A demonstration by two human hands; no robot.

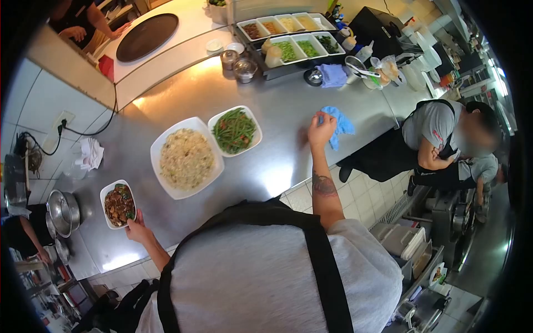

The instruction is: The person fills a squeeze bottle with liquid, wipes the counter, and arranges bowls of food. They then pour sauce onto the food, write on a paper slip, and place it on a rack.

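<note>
At the left of the steel counter my left hand (139,228) grips the near right edge of a small white bowl (104,195), its thumb at the rim. Brown saucy stir-fry (119,204) with bits of green fills that bowl. On the other side, my right hand (322,130) has its fingers closed on a blue cloth (340,122), which spreads out to the right of the hand. Between my hands stand a large white bowl (157,176) of fried rice (187,158) and a smaller white bowl (258,131) of green beans (234,131).
A rack of white tubs (288,51) with chopped toppings stands at the back, near glass jars (245,70) and a folded purple cloth (333,75). Steel bowls (63,213) sit at far left. A co-worker (438,133) stands to the right; an oval tray (147,37) lies on the pass shelf.
</note>
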